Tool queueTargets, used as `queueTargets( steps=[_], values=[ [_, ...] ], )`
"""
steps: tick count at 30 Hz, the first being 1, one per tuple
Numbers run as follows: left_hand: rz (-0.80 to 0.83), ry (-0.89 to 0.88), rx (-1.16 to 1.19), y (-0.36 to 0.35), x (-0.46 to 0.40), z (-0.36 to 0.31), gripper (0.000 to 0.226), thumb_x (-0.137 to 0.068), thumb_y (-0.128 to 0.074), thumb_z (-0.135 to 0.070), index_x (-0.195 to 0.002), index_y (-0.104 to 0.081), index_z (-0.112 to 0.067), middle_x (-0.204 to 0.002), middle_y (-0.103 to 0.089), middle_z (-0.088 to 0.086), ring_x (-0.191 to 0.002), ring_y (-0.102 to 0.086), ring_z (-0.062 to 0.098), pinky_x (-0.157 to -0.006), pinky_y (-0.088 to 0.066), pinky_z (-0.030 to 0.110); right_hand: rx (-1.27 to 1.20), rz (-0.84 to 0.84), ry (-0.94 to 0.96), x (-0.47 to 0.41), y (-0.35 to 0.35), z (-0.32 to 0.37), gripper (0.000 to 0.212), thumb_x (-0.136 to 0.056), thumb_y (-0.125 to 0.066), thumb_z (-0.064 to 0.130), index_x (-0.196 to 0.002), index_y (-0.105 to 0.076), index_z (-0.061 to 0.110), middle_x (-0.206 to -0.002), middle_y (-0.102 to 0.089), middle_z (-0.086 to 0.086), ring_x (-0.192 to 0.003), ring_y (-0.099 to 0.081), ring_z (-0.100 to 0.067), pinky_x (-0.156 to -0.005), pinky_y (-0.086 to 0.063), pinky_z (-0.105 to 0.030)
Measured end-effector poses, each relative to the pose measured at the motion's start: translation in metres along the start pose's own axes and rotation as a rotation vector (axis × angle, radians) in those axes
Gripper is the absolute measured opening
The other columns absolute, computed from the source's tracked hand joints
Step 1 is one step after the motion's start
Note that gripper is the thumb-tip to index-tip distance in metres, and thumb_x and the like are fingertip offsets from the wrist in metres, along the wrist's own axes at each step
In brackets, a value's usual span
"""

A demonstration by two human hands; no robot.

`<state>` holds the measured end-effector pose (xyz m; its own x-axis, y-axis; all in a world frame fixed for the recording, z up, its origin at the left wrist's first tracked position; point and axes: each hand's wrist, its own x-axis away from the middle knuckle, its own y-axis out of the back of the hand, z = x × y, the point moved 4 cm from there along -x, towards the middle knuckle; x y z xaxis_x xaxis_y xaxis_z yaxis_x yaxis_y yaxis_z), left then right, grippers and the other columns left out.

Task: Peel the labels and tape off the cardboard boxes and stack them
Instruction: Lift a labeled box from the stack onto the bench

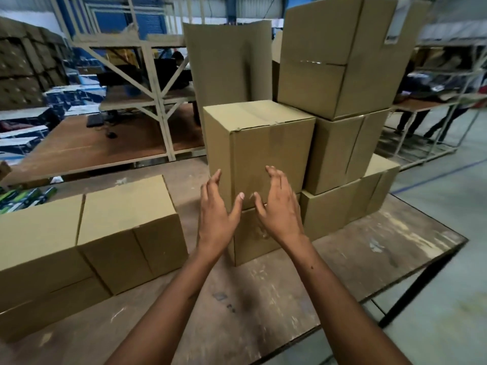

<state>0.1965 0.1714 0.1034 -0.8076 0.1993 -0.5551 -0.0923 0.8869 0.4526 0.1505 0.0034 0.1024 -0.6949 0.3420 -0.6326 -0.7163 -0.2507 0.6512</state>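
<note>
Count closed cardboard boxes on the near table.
7: two side by side at left; two stacked in front of the hands; three stacked at right. More may be hidden behind.

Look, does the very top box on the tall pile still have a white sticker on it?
Yes, the top box on the tall pile shows a white label near its upper right corner.

A warehouse: stacked cardboard boxes (259,148), metal racking (158,83), concrete floor (448,299).
</note>
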Motion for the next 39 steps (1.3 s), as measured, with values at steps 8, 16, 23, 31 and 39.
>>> queueTargets(
  steps=[8, 16, 23, 31, 39],
  values=[
    [0.024, -0.092, -0.006, -0.019, -0.006, -0.032, 0.077, -0.104, -0.068, -0.042, -0.166, -0.027, -0.024, -0.164, -0.037, 0.003, -0.146, -0.042, 0.013, -0.111, -0.035, 0.022, 0.041, -0.035, -0.013, -0.003, 0.019, -0.022, 0.072, -0.103, -0.064, 0.034, -0.165, -0.032, 0.013, -0.169, -0.036, -0.006, -0.157, -0.035, -0.022, -0.125, -0.038, -0.045],
    [-0.072, -0.2, 0.065, -0.067, -0.036, -0.107, 0.074, -0.104, -0.07, -0.036, -0.165, -0.032, -0.019, -0.163, -0.041, 0.003, -0.148, -0.041, 0.011, -0.115, -0.032, 0.017, -0.01, -0.145, 0.032, -0.053, 0.071, -0.076, 0.069, -0.105, -0.062, 0.034, -0.165, -0.033, 0.013, -0.169, -0.037, -0.005, -0.156, -0.036, -0.021, -0.124, -0.036, -0.046],
    [-0.166, -0.296, 0.08, -0.137, -0.076, -0.187, 0.07, -0.102, -0.072, -0.029, -0.161, -0.039, -0.01, -0.158, -0.047, 0.008, -0.147, -0.044, 0.018, -0.122, -0.029, 0.018, -0.037, -0.2, 0.078, -0.111, 0.138, -0.144, 0.065, -0.107, -0.057, 0.035, -0.164, -0.034, 0.014, -0.17, -0.037, -0.005, -0.157, -0.035, -0.021, -0.126, -0.034, -0.049],
    [-0.198, -0.413, -0.087, -0.205, -0.105, -0.25, 0.076, -0.101, -0.069, -0.034, -0.164, -0.034, -0.013, -0.16, -0.044, 0.011, -0.148, -0.046, 0.025, -0.12, -0.044, 0.045, 0.018, -0.183, 0.163, -0.153, 0.176, -0.208, 0.062, -0.109, -0.05, 0.041, -0.164, -0.034, 0.016, -0.171, -0.034, -0.005, -0.159, -0.032, -0.022, -0.126, -0.035, -0.051],
    [-0.098, -0.24, -0.286, -0.233, -0.137, -0.252, 0.087, -0.103, -0.066, -0.044, -0.171, -0.014, -0.031, -0.172, -0.007, 0.028, -0.162, -0.021, 0.042, -0.127, -0.032, 0.049, 0.036, -0.216, 0.12, -0.207, 0.19, -0.244, 0.059, -0.107, -0.042, 0.049, -0.16, -0.04, 0.022, -0.164, -0.041, -0.001, -0.153, -0.04, -0.029, -0.12, -0.037, -0.057]
  ],
)
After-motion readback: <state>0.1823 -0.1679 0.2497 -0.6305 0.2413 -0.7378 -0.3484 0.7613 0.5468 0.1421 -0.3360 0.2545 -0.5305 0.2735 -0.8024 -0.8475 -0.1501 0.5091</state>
